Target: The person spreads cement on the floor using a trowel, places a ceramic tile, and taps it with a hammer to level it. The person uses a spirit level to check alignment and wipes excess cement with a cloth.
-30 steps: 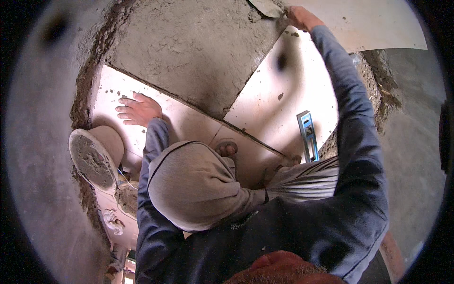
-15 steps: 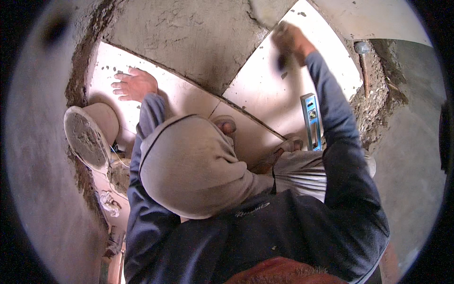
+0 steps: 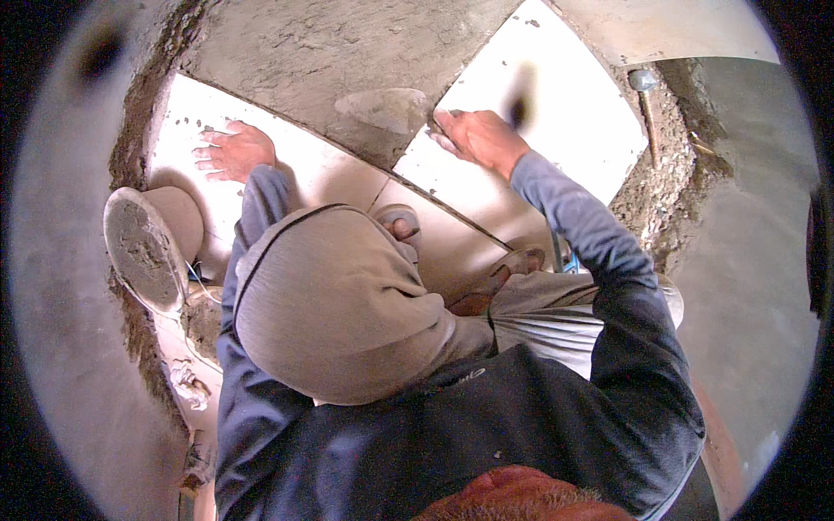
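Note:
My left hand [image 3: 234, 153] lies flat on a white tile [image 3: 321, 158], its fingers spread. On the right, my right hand [image 3: 480, 139] is closed around the handle of a trowel [image 3: 382, 109]; the handle is mostly hidden by the fingers. The trowel's blade, smeared by motion, points left over the grey wet mortar [image 3: 287, 52], close to where two tile edges meet. Beneath the right hand and forearm is another white tile [image 3: 573, 113], set at the mortar's right edge.
A tilted bucket [image 3: 148, 247] coated with mortar stands at the left. A blue spirit level [image 3: 571, 263] is mostly hidden under my right forearm. A capped pipe [image 3: 644, 82] rises from broken rubble [image 3: 665, 191] at the right. My bent knee [image 3: 339, 304] fills the middle.
My right hand has swept left and toward me with the trowel, from the far end of the right tile to its left edge. The left hand stays on its tile.

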Demonstrator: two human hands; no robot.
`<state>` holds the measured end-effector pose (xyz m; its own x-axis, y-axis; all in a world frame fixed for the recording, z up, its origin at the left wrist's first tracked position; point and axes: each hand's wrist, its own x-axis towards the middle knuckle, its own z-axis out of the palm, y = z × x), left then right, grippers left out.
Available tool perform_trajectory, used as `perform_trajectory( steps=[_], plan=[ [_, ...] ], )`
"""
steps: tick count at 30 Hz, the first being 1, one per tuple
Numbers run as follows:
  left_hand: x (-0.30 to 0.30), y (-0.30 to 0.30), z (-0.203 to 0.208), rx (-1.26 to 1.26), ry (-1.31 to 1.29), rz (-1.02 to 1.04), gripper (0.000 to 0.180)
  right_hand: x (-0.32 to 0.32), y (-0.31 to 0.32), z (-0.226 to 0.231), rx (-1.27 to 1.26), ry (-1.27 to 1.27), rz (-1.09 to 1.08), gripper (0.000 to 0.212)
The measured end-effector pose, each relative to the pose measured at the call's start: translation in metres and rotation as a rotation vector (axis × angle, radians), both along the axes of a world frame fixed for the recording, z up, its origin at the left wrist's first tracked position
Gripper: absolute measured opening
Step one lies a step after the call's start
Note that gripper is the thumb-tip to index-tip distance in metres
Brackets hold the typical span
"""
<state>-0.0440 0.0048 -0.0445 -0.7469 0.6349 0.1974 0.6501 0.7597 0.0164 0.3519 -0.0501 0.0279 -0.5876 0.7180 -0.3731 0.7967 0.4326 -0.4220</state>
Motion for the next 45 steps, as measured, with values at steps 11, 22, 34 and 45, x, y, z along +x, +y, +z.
perform_trajectory(
  steps=[11, 22, 34, 45],
  plan=[
    [-0.012, 0.000, -0.012, -0.036, 0.086, -0.022, 0.068, 0.137, 0.113, -0.055, 0.367, -0.347, -0.201, 0.031],
    [-0.003, 0.000, 0.003, -0.065, 0.040, -0.014, 0.068, 0.196, 0.199, -0.009, -0.036, 0.130, -0.718, 0.042],
    [-0.006, 0.002, -0.009, -0.126, 0.103, 0.010, 0.067, -0.031, 0.023, -0.014, -0.564, 0.255, -0.489, 0.033],
    [0.000, -0.003, 0.000, 0.027, -0.023, -0.023, 0.068, -0.075, 0.194, -0.034, 0.528, -0.214, 0.130, 0.021]
  ],
)
